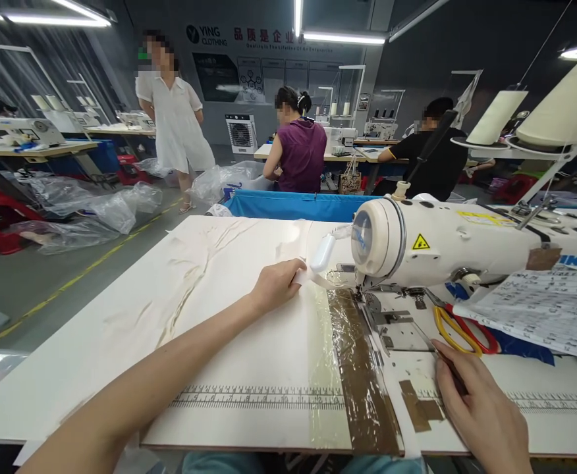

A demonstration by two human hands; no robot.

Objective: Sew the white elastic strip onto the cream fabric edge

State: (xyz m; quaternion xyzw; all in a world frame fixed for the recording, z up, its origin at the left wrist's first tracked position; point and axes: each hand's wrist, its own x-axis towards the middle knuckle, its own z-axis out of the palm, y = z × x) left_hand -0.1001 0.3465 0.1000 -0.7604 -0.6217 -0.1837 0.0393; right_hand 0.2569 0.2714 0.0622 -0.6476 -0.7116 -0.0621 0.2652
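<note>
My left hand (278, 283) is closed in a pinch on a narrow white fabric strip (318, 281), left of the sewing machine (392, 240). The strip curves from my fingers to the needle area, where the machine head partly hides it. Another length of white strip (403, 411) hangs over the front table edge. My right hand (481, 401) is closed around a thin pointed metal tool (425, 337), perhaps tweezers; its point is near the metal plate (392, 319). Red-and-yellow-handled scissors (459, 332) lie just beyond my right hand.
Loose white fabric pieces (184, 289) lie on the white table (249, 355), left of my arm. Brown tape (362, 375) and a printed ruler (259, 397) mark its surface. Written sheets (540, 309) lean by the machine. Thread cones (498, 117) stand at right. Other people work or stand beyond.
</note>
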